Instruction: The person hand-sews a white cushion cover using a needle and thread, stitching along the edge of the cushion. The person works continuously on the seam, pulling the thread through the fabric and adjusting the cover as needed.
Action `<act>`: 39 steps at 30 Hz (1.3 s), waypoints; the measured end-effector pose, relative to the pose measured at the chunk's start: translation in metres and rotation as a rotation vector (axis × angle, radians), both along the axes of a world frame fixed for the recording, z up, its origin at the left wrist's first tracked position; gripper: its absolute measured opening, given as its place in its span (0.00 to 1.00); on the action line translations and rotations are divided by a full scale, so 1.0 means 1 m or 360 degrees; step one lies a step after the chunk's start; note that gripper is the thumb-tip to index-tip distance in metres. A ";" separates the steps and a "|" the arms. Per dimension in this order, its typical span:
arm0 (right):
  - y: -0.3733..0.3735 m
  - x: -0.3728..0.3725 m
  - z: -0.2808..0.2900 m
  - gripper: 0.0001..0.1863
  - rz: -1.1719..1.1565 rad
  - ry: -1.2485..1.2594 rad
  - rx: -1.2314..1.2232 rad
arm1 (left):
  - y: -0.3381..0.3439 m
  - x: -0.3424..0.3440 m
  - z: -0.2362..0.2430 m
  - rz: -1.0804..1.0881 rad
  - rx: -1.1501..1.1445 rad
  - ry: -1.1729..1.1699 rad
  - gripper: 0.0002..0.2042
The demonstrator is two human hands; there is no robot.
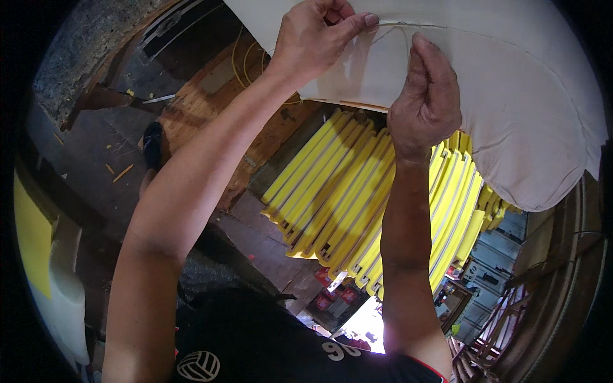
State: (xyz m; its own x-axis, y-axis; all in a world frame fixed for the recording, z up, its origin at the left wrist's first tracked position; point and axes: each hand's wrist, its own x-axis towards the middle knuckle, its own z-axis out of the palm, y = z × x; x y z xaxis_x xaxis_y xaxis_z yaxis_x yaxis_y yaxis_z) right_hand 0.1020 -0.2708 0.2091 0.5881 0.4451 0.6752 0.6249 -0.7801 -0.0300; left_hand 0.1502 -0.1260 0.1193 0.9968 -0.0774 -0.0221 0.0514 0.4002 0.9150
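Across the top right of the view spreads a broad, pale cream cloth piece (530, 115) with a rounded lower corner and a curved stitched seam (543, 60), set above the person's raised forearms. At its upper part, the bare left hand (313, 38) is bent toward a pinch, its thumb tip at the left end of a thin, thread-like line (434, 26) along the cloth; whether the fingertips are closed on thread or fabric, I cannot tell. Just below that line, the bare right hand (424, 108) has its fingers gathered near the thumb, pointing upward; nothing clear shows between them, so its grasp is uncertain too. Judging by the creases and soft folds near the rounded corner, the cloth should handle as light, pliable and not slippery, ready to pucker if pulled unevenly; its flatter left part looks better supported, perhaps by something firm beneath. A sensible hold is a light pinch on either side of the thin line, keeping the fabric flat, since the line itself looks delicate and could snap under a tug. Beneath the arms lies a row of long, bright yellow slats (319, 185); left of them, a worn brown wooden board (204, 102) rests on the dark grey floor (89, 150).
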 end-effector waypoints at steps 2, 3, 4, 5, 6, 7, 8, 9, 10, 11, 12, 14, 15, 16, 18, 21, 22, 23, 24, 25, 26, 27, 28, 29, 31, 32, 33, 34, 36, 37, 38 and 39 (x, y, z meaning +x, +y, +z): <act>-0.002 0.001 0.000 0.12 0.0040 -0.0020 -0.0060 | -0.001 0.002 -0.002 -0.0010 -0.0061 -0.0002 0.15; -0.003 0.002 -0.001 0.13 0.0059 -0.0030 -0.0089 | -0.001 0.003 -0.004 0.0001 -0.0093 -0.0028 0.15; -0.004 0.003 -0.002 0.13 0.0067 -0.0040 -0.0074 | -0.002 0.004 -0.006 0.0010 -0.0125 -0.0053 0.16; -0.005 0.005 -0.003 0.13 0.0067 -0.0050 -0.0058 | -0.002 0.004 -0.006 -0.0005 -0.0097 -0.0041 0.15; -0.006 0.006 -0.005 0.14 0.0068 -0.0059 -0.0042 | -0.002 0.005 -0.006 -0.0021 -0.0069 -0.0028 0.15; -0.006 0.006 -0.006 0.14 0.0070 -0.0064 -0.0043 | -0.002 0.006 -0.006 -0.0037 -0.0041 -0.0015 0.15; -0.006 0.007 -0.006 0.14 0.0079 -0.0073 -0.0040 | -0.001 0.006 -0.005 -0.0048 -0.0062 -0.0014 0.15; -0.006 0.007 -0.005 0.14 0.0087 -0.0082 -0.0038 | 0.000 0.006 -0.004 -0.0060 -0.0084 -0.0013 0.14; -0.006 0.007 -0.005 0.14 0.0089 -0.0085 -0.0052 | 0.001 0.005 -0.002 -0.0071 -0.0105 -0.0012 0.14; -0.006 0.007 -0.005 0.14 0.0086 -0.0083 -0.0067 | 0.001 0.006 -0.004 -0.0076 -0.0106 -0.0031 0.14; -0.007 0.007 -0.005 0.14 0.0084 -0.0082 -0.0083 | 0.002 0.007 -0.006 -0.0081 -0.0107 -0.0050 0.14; -0.006 0.007 -0.004 0.14 0.0074 -0.0063 -0.0109 | 0.000 0.008 -0.009 -0.0072 -0.0150 -0.0071 0.14; -0.006 0.007 -0.004 0.15 0.0070 -0.0054 -0.0122 | -0.001 0.008 -0.010 -0.0058 -0.0191 -0.0072 0.14; -0.006 0.007 -0.003 0.15 0.0069 -0.0063 -0.0145 | -0.003 0.008 -0.012 -0.0044 -0.0232 -0.0074 0.14; -0.007 0.008 -0.003 0.14 0.0060 -0.0078 -0.0188 | -0.003 0.008 -0.012 -0.0048 -0.0204 -0.0069 0.14; -0.004 0.006 -0.001 0.13 -0.0012 -0.0097 -0.0200 | 0.000 0.007 -0.009 -0.0079 -0.0143 -0.0028 0.14; -0.003 0.006 -0.001 0.13 -0.0006 -0.0105 -0.0187 | 0.001 0.006 -0.007 -0.0094 -0.0120 -0.0009 0.14; -0.002 0.007 -0.001 0.13 0.0003 -0.0112 -0.0176 | 0.000 0.007 -0.009 -0.0075 -0.0143 -0.0033 0.14; -0.001 0.008 0.000 0.12 0.0012 -0.0120 -0.0164 | -0.001 0.007 -0.010 -0.0056 -0.0165 -0.0057 0.14; 0.000 0.007 0.001 0.12 -0.0037 -0.0103 -0.0179 | -0.003 0.008 -0.012 -0.0039 -0.0188 -0.0082 0.15; 0.002 0.006 0.004 0.12 -0.0088 -0.0085 -0.0195 | -0.002 0.007 -0.011 -0.0046 -0.0157 -0.0069 0.15; 0.003 0.004 0.006 0.11 -0.0140 -0.0067 -0.0210 | -0.001 0.007 -0.010 -0.0054 -0.0127 -0.0056 0.15; 0.005 0.003 0.009 0.11 -0.0179 -0.0021 -0.0196 | 0.000 0.007 -0.008 -0.0062 -0.0096 -0.0043 0.15; 0.007 0.001 0.011 0.11 -0.0215 0.0024 -0.0181 | -0.001 0.007 -0.009 -0.0061 -0.0103 -0.0042 0.15; 0.011 0.000 0.017 0.10 -0.0280 0.0116 -0.0152 | -0.001 0.007 -0.010 -0.0058 -0.0118 -0.0042 0.15; 0.014 -0.001 0.020 0.09 -0.0309 0.0163 -0.0136 | 0.000 0.006 -0.010 -0.0045 -0.0111 -0.0045 0.16; 0.015 -0.001 0.022 0.09 -0.0337 0.0209 -0.0120 | 0.000 0.006 -0.010 -0.0032 -0.0104 -0.0047 0.16; 0.016 0.000 0.023 0.09 -0.0346 0.0257 -0.0071 | 0.001 0.006 -0.010 -0.0017 -0.0097 -0.0049 0.17; 0.015 0.000 0.025 0.08 -0.0386 0.0342 0.0021 | 0.003 0.004 -0.002 -0.0078 -0.0100 0.0043 0.18; 0.012 0.000 0.023 0.09 -0.0341 0.0287 0.0012 | 0.005 0.003 0.002 -0.0108 -0.0101 0.0089 0.18; 0.008 0.003 0.017 0.09 -0.0288 0.0234 0.0004 | 0.006 0.003 0.004 -0.0106 -0.0094 0.0105 0.18; 0.006 0.003 0.013 0.09 -0.0234 0.0182 -0.0004 | 0.007 0.002 0.007 -0.0104 -0.0088 0.0121 0.19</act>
